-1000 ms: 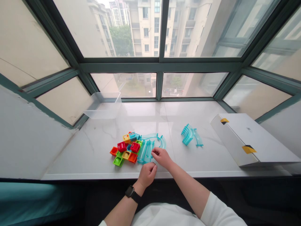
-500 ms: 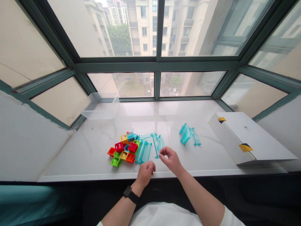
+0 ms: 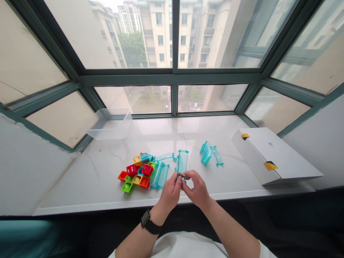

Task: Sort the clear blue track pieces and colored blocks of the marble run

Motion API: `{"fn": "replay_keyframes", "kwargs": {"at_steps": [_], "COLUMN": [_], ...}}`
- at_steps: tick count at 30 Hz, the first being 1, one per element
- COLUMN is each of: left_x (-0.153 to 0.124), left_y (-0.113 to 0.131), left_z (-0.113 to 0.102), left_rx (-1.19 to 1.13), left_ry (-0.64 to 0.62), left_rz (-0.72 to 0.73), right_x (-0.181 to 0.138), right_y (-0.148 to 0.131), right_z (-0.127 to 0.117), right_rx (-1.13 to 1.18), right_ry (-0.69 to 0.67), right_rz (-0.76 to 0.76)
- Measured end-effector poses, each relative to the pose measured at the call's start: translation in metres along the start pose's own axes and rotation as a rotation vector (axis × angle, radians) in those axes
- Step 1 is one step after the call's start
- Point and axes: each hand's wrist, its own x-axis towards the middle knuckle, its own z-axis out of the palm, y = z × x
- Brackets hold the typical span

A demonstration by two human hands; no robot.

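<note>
Both of my hands meet near the front edge of the sill, at the lower end of a straight translucent teal track piece point(image 3: 183, 160). My left hand point(image 3: 170, 191), with a black watch on its wrist, is closed around that end. The fingertips of my right hand point(image 3: 198, 190) pinch at the same spot from the right side. The piece points away from me, its wider face now partly visible; its near end is hidden by my fingers. Just left of it lie more teal track pieces point(image 3: 159, 175), straight and curved, beside a heap of coloured blocks point(image 3: 137, 180).
Curved teal track pieces point(image 3: 206, 153) lie farther right on the white sill point(image 3: 91, 179). A clear plastic bin point(image 3: 110, 133) stands at the back left by the window. At the right is a white box point(image 3: 271, 157) with yellow-black tabs.
My left hand has risen to the track piece and closed on its near end. In the hands, the piece has turned from edge-on to show its wider face. The view shifted slightly.
</note>
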Motion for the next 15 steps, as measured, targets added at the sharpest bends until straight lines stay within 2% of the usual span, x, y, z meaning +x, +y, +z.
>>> {"fn": "replay_keyframes", "kwargs": {"at_steps": [4, 9, 15], "left_x": [-0.001, -0.002, -0.004], "left_y": [0.011, 0.015, 0.013], "left_z": [0.0, 0.001, 0.004], "left_rx": [0.037, 0.11, 0.142], "left_ry": [0.035, 0.081, 0.085], "left_rz": [0.039, 0.03, 0.008], "right_x": [-0.005, -0.006, 0.008], "right_y": [-0.002, -0.008, -0.013], "right_z": [-0.003, -0.008, -0.013], "right_rx": [0.028, 0.108, 0.309], "right_ry": [0.0, -0.002, 0.08], "right_rz": [-0.029, 0.022, 0.266]}}
